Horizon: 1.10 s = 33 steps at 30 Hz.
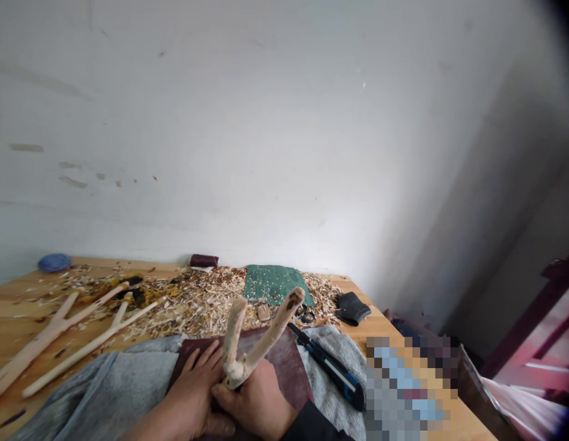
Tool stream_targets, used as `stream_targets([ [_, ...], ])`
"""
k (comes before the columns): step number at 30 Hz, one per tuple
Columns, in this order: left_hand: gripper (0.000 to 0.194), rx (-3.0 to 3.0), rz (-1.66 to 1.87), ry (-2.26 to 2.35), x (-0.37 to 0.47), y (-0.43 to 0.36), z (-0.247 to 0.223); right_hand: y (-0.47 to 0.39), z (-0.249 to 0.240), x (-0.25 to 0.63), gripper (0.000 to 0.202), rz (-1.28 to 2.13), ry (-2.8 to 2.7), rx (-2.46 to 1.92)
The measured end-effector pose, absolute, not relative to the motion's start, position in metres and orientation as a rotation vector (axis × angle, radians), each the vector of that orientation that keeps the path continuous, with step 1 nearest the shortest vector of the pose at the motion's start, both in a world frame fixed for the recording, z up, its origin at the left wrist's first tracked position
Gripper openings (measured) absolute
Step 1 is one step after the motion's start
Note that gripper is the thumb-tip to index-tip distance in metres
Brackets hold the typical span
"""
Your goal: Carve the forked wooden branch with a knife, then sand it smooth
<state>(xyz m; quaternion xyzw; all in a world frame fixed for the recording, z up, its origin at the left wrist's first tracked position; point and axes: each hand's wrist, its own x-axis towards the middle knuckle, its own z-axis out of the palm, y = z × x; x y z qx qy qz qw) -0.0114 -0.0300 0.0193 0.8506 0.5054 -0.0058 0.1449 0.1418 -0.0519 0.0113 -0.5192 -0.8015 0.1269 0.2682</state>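
A peeled forked branch [241, 361] stands upright with its two prongs pointing up and away. My right hand [261, 395] is closed around its lower end, so the handle is hidden. My left hand [195, 389] lies with its fingers stretched out on a dark red sheet [288, 355] that looks like sandpaper, close against the right hand. Beneath the sheet is a grey cloth [114, 380]. A black and blue utility knife [330, 367] rests on the cloth to the right of the sheet.
Two more peeled forked branches [40, 349] lie at left. Wood shavings [196, 306] cover the table's back, around a green sheet [270, 282]. A dark red roll [204, 261], a blue bundle [54, 263] and a black folded piece [352, 308] lie near the edges. The wall [266, 153] stands behind.
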Motion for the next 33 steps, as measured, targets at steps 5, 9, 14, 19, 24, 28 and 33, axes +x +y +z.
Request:
stream_targets([
  [5,0.112,2.43,0.016,1.487,-0.014,-0.03,0.016,-0.048,0.013,0.146,0.012,0.144,-2.145,-1.611],
  [9,0.105,2.494,0.038,1.446,-0.015,-0.028,0.01,-0.051,0.008,0.146,0.012,0.279,-2.188,-1.475],
  [14,0.101,2.52,0.055,1.434,-0.018,-0.02,-0.008,-0.051,0.002,0.143,0.006,0.451,-2.15,-1.271],
  [19,0.111,2.504,0.085,1.469,-0.018,-0.023,-0.006,-0.049,0.009,0.144,0.01,0.257,-2.136,-1.436],
  [24,0.107,2.465,0.021,1.483,-0.014,-0.03,0.01,-0.049,0.014,0.147,0.011,0.188,-2.202,-1.545],
  [28,0.101,2.469,0.031,1.478,-0.015,-0.026,0.002,-0.053,0.011,0.145,0.011,0.344,-2.22,-1.394],
  [33,0.093,2.526,0.107,1.408,-0.018,-0.02,-0.009,-0.053,0.008,0.14,0.006,0.422,-2.168,-1.331],
])
